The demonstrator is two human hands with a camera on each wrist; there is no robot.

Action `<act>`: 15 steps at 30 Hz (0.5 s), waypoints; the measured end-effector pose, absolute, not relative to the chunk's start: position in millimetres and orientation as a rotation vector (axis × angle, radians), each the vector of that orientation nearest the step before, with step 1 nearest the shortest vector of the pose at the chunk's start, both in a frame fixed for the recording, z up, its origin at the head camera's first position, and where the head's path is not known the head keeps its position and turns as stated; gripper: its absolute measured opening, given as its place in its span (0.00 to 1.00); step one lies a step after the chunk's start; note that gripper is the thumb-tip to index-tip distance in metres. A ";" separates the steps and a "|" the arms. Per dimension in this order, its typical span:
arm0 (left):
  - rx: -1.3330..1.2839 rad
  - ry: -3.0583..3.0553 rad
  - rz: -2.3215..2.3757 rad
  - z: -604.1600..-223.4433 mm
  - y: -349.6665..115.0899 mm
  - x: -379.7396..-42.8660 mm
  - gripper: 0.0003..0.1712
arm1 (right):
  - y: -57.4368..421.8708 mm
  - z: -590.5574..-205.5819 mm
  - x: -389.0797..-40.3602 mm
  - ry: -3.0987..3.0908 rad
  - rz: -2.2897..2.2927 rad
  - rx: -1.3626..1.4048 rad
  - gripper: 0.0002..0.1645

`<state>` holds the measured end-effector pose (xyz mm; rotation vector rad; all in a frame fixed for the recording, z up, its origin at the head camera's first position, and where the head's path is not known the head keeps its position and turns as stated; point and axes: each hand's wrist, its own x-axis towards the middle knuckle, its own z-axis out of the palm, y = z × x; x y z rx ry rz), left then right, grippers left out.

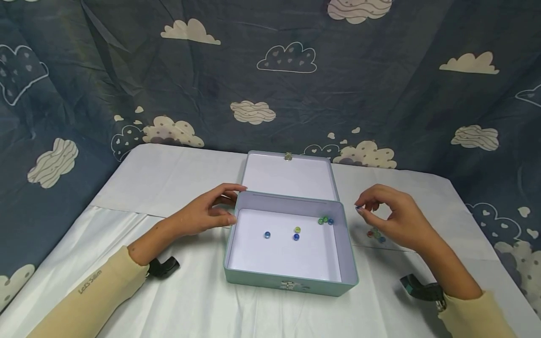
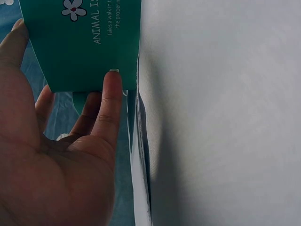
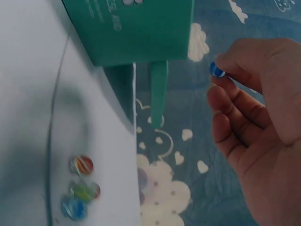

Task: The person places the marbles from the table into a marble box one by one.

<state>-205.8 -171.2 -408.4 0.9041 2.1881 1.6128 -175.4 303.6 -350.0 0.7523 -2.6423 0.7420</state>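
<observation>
A green tin box [image 1: 291,285] with a pale lilac inside stands on the white cloth, its hinged lid [image 1: 289,176] laid back behind it. Several glass marbles lie on its floor, among them a blue marble [image 1: 267,234] at the left and a yellow marble [image 1: 297,229] near the middle. My left hand [image 1: 207,211] touches the box's left side with fingertips and thumb, fingers mostly extended. Right of the box, above the cloth, my right hand [image 1: 390,213] pinches a blue marble [image 3: 217,70] between thumb and index finger.
On the cloth below my right hand lies a small cluster of marbles, with an orange-red marble [image 3: 82,165], a yellow-green marble [image 3: 83,190] and a blue marble [image 3: 74,208]. A dark cloud-patterned curtain [image 1: 287,94] hangs behind the table.
</observation>
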 end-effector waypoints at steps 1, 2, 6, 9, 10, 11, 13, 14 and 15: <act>0.904 2.188 1.613 -408.4 -171.2 -205.7 0.41 | 301.6 -350.8 -175.0 -2.637 0.754 0.755 0.19; 0.904 2.189 1.612 -408.4 -171.2 -205.7 0.41 | 299.5 -351.7 -174.5 -2.631 0.767 0.761 0.19; 0.906 2.196 1.607 -408.4 -171.1 -205.7 0.41 | 290.9 -355.3 -172.4 -2.610 0.843 0.779 0.19; 0.906 2.198 1.605 -408.4 -171.0 -205.7 0.41 | 284.5 -357.4 -171.4 -2.581 0.876 0.791 0.20; 0.905 2.198 1.605 -408.4 -171.0 -205.7 0.41 | 282.4 -358.0 -171.2 -2.570 0.881 0.793 0.21; 0.904 2.198 1.604 -408.4 -171.0 -205.7 0.41 | 280.3 -358.9 -171.1 -2.561 0.882 0.793 0.21; 0.903 2.200 1.602 -408.3 -171.1 -205.7 0.41 | 276.4 -360.5 -170.8 -2.550 0.882 0.790 0.21; 0.903 2.200 1.602 -408.2 -171.1 -205.7 0.41 | 274.5 -361.3 -170.6 -2.546 0.883 0.786 0.21; 0.903 2.201 1.601 -408.1 -171.2 -205.7 0.41 | 272.7 -362.2 -170.5 -2.544 0.884 0.780 0.20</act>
